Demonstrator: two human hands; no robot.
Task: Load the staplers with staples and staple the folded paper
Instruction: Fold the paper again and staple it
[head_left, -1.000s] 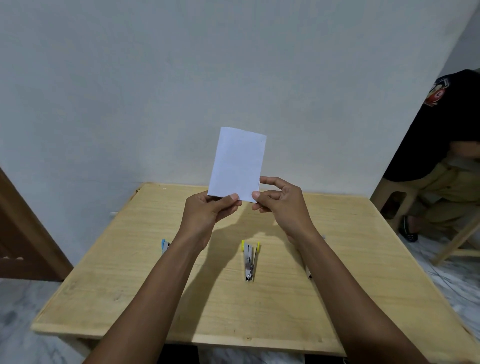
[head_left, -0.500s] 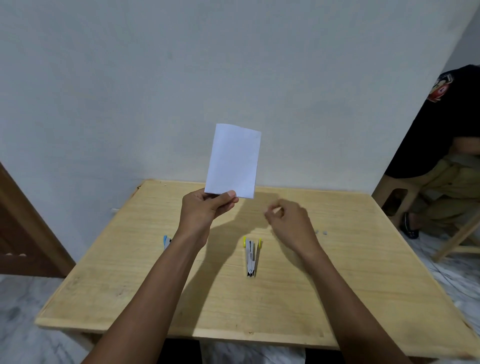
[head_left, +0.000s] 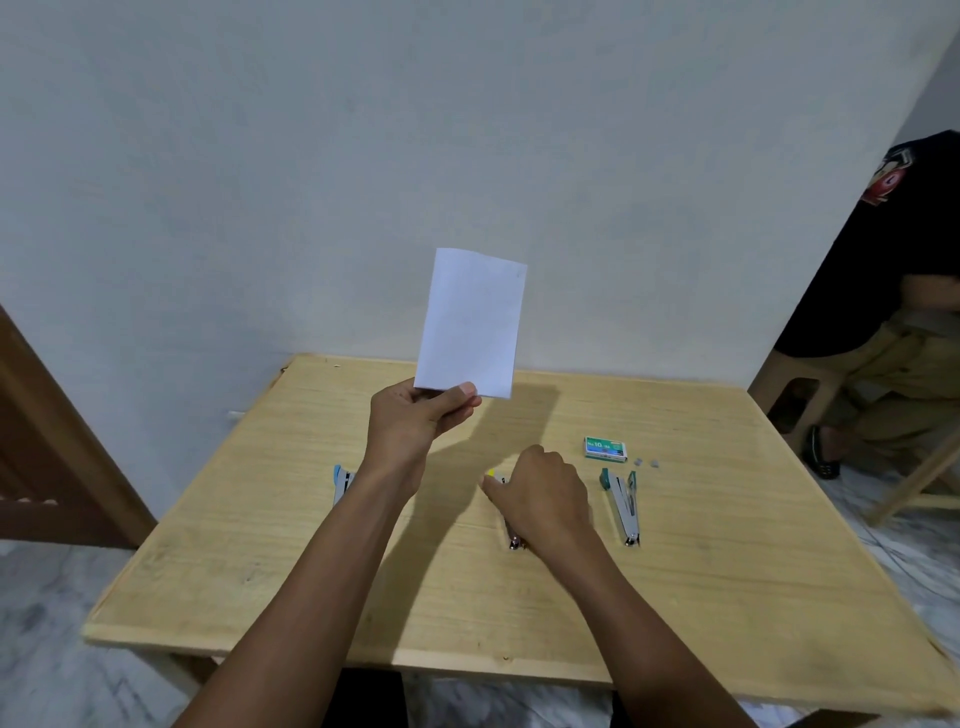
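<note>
My left hand (head_left: 415, 421) pinches the lower edge of the folded white paper (head_left: 471, 322) and holds it upright above the wooden table (head_left: 727, 597). My right hand (head_left: 543, 499) is down on the yellow stapler (head_left: 492, 474) at the table's middle, fingers curled over it. Only the stapler's yellow tip and its hinge end show past the hand. A blue stapler (head_left: 340, 483) lies to the left, partly behind my left forearm. A green stapler (head_left: 623, 506) lies opened to the right.
A green box of staples (head_left: 605, 448) sits behind the green stapler, with two small loose staple strips (head_left: 647, 461) beside it. A person sits on a stool (head_left: 795, 395) at the far right. A white wall stands behind the table, and a brown door frame (head_left: 47, 441) at left.
My right hand let go of the paper, dropped to the table and closed over the yellow stapler. The left hand keeps the paper raised alone.
</note>
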